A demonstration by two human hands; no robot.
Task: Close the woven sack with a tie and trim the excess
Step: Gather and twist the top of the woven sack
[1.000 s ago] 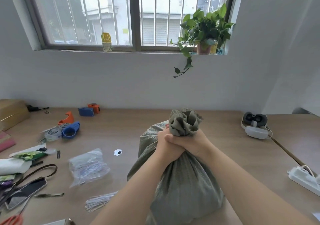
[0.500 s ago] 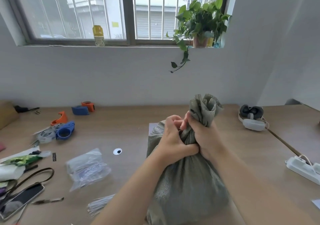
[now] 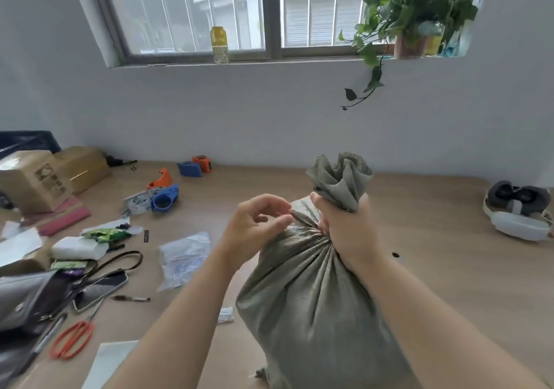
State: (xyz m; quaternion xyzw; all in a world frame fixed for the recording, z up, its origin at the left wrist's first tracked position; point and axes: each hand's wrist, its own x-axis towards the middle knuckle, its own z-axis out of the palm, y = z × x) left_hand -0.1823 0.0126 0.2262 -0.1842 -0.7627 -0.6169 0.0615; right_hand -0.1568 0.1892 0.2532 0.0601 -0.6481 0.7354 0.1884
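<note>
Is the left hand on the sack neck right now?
Apart. The head view shows the left hand open beside the sack, off the neck, which only the right hand holds.

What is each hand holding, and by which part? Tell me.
The right hand grips the woven sack by its gathered neck, just below the bunched mouth. The left hand is open beside the neck and holds nothing.

A big wood table meets a plain white wall at the far side. Above is a window with bars, letting in soft daylight. A leafy plant sits on its sill, right.
</note>
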